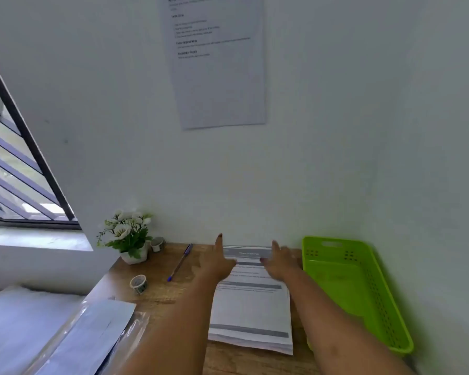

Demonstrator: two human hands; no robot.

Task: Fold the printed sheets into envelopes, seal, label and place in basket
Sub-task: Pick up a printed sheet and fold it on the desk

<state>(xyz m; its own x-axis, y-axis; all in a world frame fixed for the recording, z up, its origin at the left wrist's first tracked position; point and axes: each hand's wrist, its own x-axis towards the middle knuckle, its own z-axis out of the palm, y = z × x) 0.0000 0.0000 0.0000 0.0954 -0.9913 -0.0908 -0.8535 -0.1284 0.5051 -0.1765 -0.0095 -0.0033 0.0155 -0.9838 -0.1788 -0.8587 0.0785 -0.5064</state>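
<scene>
A stack of printed sheets point(251, 307) lies on the wooden desk point(163, 296), its far end near the wall. My left hand point(217, 262) rests at the stack's far left corner, fingers stretched out. My right hand point(280, 262) lies at the far right corner, fingers spread over the top sheet. Neither hand holds anything. A green plastic basket point(363, 290) stands empty to the right of the stack. Envelopes in a clear plastic wrapper point(90, 339) lie at the front left.
A blue pen point(179, 262) lies left of the stack. A tape roll point(138, 284) sits near the desk's left edge. A white flower pot point(129, 238) and a small cup point(157, 243) stand at the back left. An instruction sheet point(217, 60) hangs on the wall.
</scene>
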